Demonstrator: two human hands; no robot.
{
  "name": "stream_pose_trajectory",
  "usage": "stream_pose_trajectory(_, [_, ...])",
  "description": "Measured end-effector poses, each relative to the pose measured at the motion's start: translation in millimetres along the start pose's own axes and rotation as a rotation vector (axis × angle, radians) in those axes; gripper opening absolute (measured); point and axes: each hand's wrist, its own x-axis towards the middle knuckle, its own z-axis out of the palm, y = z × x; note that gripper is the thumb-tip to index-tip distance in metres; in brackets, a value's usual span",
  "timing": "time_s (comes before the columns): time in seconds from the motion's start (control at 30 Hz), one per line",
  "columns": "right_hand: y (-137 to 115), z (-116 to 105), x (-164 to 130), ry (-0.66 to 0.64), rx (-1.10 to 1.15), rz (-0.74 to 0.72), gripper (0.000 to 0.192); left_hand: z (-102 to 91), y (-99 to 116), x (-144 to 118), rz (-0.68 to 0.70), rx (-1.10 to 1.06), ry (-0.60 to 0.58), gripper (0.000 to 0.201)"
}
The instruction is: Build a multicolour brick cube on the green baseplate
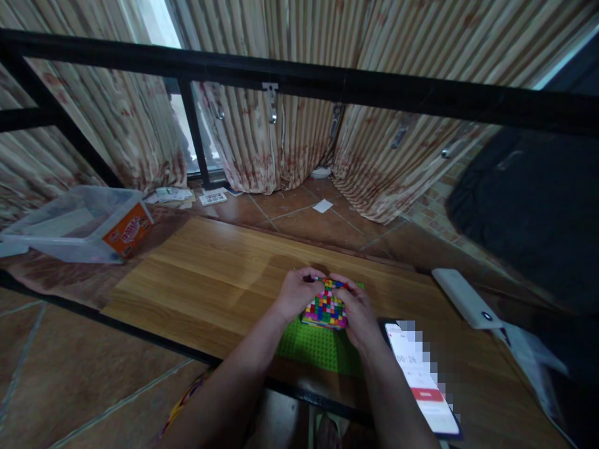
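A block of many small coloured bricks stands on a green baseplate on the low wooden table. My left hand grips the block's left side and top edge. My right hand holds its right side, fingers curled over the top. Both thumbs and fingertips meet at the block's far upper edge. The far part of the baseplate is hidden behind the block and my hands.
A phone with a lit screen lies right of the baseplate. A white power bank sits further right. A clear plastic box with an orange label stands at the left. Curtains, a black metal frame and papers on the tiled floor are behind.
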Motion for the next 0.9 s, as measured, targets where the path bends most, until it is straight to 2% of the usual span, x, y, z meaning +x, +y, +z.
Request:
stream_pose_trajectory(0.17, [2.2, 1.1, 0.4, 0.007, -0.002, -0.005, 0.037, 1.7, 1.3, 1.6, -0.019, 0.036, 0.007, 0.014])
stream_pose_trajectory(0.5, [1.6, 9.4, -1.5, 0.045, 0.008, -0.031, 0.036, 5.6, -2.4, 2.1, 0.027, 0.109, 0.052, 0.015])
stream_pose_trajectory(0.63, [6.2, 8.5, -1.6, 0.071, -0.023, -0.102, 0.035, 7.3, -6.9, -1.1, 0.042, 0.069, 0.039, 0.015])
stream_pose_trajectory(0.77, [10.4, 10.7, -0.7, 0.122, -0.038, -0.182, 0.031, 10.1, -12.6, -2.2, 0.094, 0.109, 0.092, 0.021])
stream_pose_trajectory(0.9, [11.7, 13.9, 1.3, 0.176, -0.047, -0.232, 0.028, 12.0, -11.9, -1.2, 0.091, 0.106, 0.132, 0.024])
